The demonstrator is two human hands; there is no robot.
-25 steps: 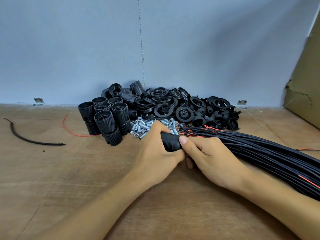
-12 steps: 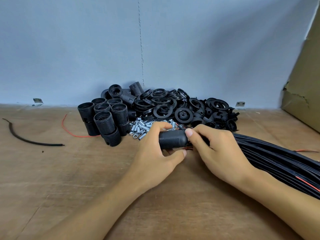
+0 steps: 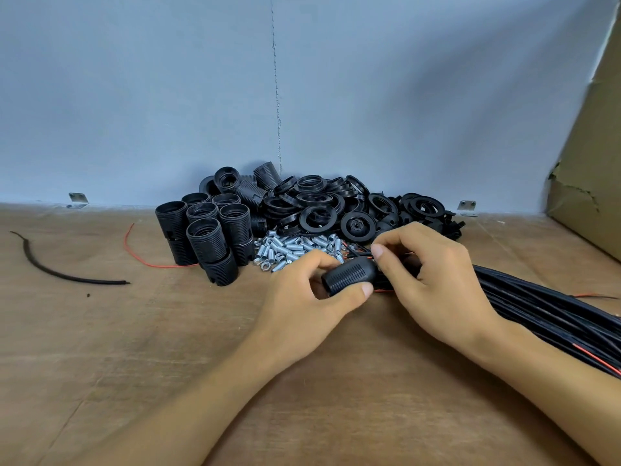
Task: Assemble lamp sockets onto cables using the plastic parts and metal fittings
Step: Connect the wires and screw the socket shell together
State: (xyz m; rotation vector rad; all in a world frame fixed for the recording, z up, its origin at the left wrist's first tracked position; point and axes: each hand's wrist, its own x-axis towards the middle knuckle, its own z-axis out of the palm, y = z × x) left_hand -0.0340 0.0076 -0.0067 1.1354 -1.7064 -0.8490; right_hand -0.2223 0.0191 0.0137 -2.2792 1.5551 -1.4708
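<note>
My left hand (image 3: 302,297) grips a black ribbed lamp socket (image 3: 351,275) lying sideways, thumb below and fingers over its top. Right beside it, my right hand (image 3: 433,280) has its fingers curled at the socket's right end, pinching cable ends of the black cable bundle (image 3: 544,307); what exactly is pinched is hidden. Behind the hands lies a pile of small metal fittings (image 3: 295,247). Upright black threaded sockets (image 3: 208,237) stand at the left of it, and a heap of black plastic rings and caps (image 3: 336,210) lies against the wall.
A loose black cable piece (image 3: 50,269) and a thin red wire (image 3: 141,255) lie on the wooden table (image 3: 134,348) at the left. A cardboard sheet (image 3: 594,169) leans at the right. The blue wall (image 3: 302,95) closes the back.
Both hands have lifted the socket a little off the table and away from me. My right hand moved from lying over the cables to pinching at the socket's end.
</note>
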